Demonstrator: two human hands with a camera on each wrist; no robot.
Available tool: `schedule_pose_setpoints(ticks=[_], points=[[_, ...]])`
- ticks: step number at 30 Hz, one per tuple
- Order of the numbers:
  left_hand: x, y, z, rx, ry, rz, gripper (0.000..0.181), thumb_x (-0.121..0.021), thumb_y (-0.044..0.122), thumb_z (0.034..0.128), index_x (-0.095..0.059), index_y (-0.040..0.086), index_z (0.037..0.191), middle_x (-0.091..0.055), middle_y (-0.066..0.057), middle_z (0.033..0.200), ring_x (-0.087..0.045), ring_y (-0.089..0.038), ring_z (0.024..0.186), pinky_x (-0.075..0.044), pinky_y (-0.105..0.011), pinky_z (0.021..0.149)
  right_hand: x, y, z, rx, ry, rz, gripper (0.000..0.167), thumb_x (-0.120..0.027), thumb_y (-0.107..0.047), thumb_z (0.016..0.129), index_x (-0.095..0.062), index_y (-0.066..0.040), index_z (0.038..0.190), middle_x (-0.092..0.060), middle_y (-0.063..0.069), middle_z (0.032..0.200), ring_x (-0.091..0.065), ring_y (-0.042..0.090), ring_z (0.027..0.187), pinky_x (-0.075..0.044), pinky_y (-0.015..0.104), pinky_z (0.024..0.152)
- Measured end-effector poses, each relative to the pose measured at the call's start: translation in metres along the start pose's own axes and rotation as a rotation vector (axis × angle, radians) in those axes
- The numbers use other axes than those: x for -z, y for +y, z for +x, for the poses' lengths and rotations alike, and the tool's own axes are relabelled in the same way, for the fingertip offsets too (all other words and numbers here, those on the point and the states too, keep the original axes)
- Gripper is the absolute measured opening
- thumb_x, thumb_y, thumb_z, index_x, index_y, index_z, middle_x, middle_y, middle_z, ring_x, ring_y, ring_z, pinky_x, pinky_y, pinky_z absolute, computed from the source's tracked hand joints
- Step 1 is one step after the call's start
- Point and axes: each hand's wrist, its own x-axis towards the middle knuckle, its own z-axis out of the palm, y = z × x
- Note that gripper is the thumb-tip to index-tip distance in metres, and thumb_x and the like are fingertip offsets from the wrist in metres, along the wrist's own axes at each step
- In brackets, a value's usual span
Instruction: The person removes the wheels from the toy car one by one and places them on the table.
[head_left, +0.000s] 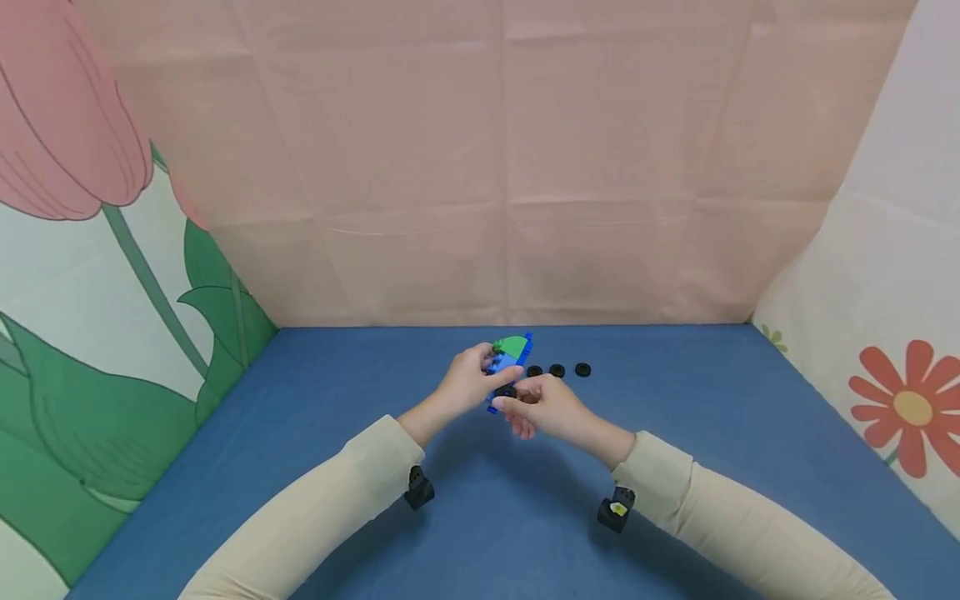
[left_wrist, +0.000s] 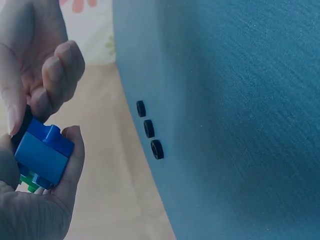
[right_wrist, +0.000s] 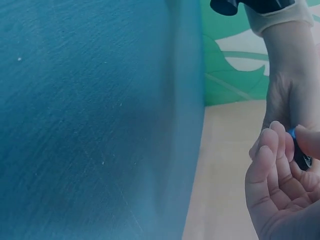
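Observation:
My left hand (head_left: pixel 467 382) grips a toy car (head_left: pixel 507 357) built of blue and green blocks, held above the table. In the left wrist view its blue block (left_wrist: pixel 44 155) sits between thumb and fingers, with a bit of green below. My right hand (head_left: pixel 551 407) pinches a black wheel (head_left: pixel 507 391) against the side of the car; the same wheel (right_wrist: pixel 301 152) shows partly in the right wrist view. Whether the wheel is seated on the car is hidden by the fingers. Three loose black wheels (left_wrist: pixel 149 128) lie in a row on the table beyond the right hand.
A blue cloth (head_left: pixel 315 367) covers the table. At its far edge rises a beige backdrop (head_left: pixel 495 167). Flower-printed panels stand left (head_left: pixel 75 333) and right (head_left: pixel 900 250). Small black cameras (head_left: pixel 418 488) are strapped at both wrists.

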Motion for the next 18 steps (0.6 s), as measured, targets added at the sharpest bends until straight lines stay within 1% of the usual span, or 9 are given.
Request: schedule_pose_setpoints(ticks=[4, 7, 10, 14, 16, 18], points=[[-0.001, 0.003, 0.002, -0.015, 0.008, 0.02, 0.04, -0.067, 0.04, 0.0906, -0.055, 0.004, 0.102, -0.056, -0.007, 0.079, -0.048, -0.016, 0.064, -0.036, -0.025, 0.054, 0.0, 0.001, -0.001, 0.025, 0.019, -0.007, 0.036, -0.062, -0.033, 0.095, -0.063, -0.006, 0.072, -0.065, 0.006, 0.062, -0.061, 0.048, 0.067, -0.052, 0.053, 0.062], [-0.001, 0.005, 0.003, -0.021, 0.015, 0.055, 0.042, -0.068, 0.041, 0.0902, -0.055, 0.004, 0.105, -0.058, -0.008, 0.081, -0.05, -0.016, 0.064, -0.038, -0.025, 0.054, -0.001, 0.0, -0.002, 0.04, 0.044, -0.027, 0.034, -0.062, -0.03, 0.095, -0.063, -0.006, 0.071, -0.065, 0.005, 0.063, -0.062, 0.046, 0.067, -0.052, 0.049, 0.06], [0.0, 0.006, 0.005, -0.005, 0.024, 0.074, 0.046, -0.067, 0.042, 0.0906, -0.055, 0.003, 0.111, -0.062, -0.011, 0.089, -0.056, -0.02, 0.071, -0.043, -0.027, 0.059, -0.001, -0.001, -0.001, 0.057, 0.056, -0.038, 0.033, -0.063, -0.03, 0.095, -0.065, -0.005, 0.074, -0.067, 0.005, 0.065, -0.064, 0.042, 0.066, -0.053, 0.047, 0.06], [0.0, 0.0, 0.006, 0.023, 0.02, 0.04, 0.048, -0.066, 0.041, 0.0909, -0.055, 0.002, 0.116, -0.065, -0.013, 0.101, -0.064, -0.025, 0.094, -0.049, -0.031, 0.07, 0.0, -0.001, 0.002, 0.046, 0.027, 0.009, 0.03, -0.063, -0.029, 0.095, -0.07, -0.003, 0.081, -0.069, 0.008, 0.068, -0.066, 0.038, 0.065, -0.055, 0.051, 0.064], [0.0, -0.004, 0.007, 0.02, 0.003, 0.014, 0.047, -0.066, 0.041, 0.0912, -0.055, 0.001, 0.114, -0.065, -0.015, 0.101, -0.064, -0.028, 0.097, -0.049, -0.034, 0.071, 0.001, 0.0, 0.003, 0.025, 0.014, 0.036, 0.03, -0.065, -0.03, 0.093, -0.07, -0.002, 0.082, -0.07, 0.009, 0.07, -0.067, 0.036, 0.065, -0.055, 0.052, 0.065], [-0.001, -0.006, 0.007, 0.014, -0.001, 0.002, 0.046, -0.066, 0.042, 0.0913, -0.055, 0.002, 0.113, -0.065, -0.012, 0.099, -0.065, -0.027, 0.097, -0.049, -0.032, 0.07, 0.003, 0.002, 0.003, -0.005, 0.031, 0.069, 0.029, -0.069, -0.03, 0.091, -0.07, -0.001, 0.084, -0.071, 0.011, 0.072, -0.067, 0.035, 0.066, -0.055, 0.052, 0.066]])
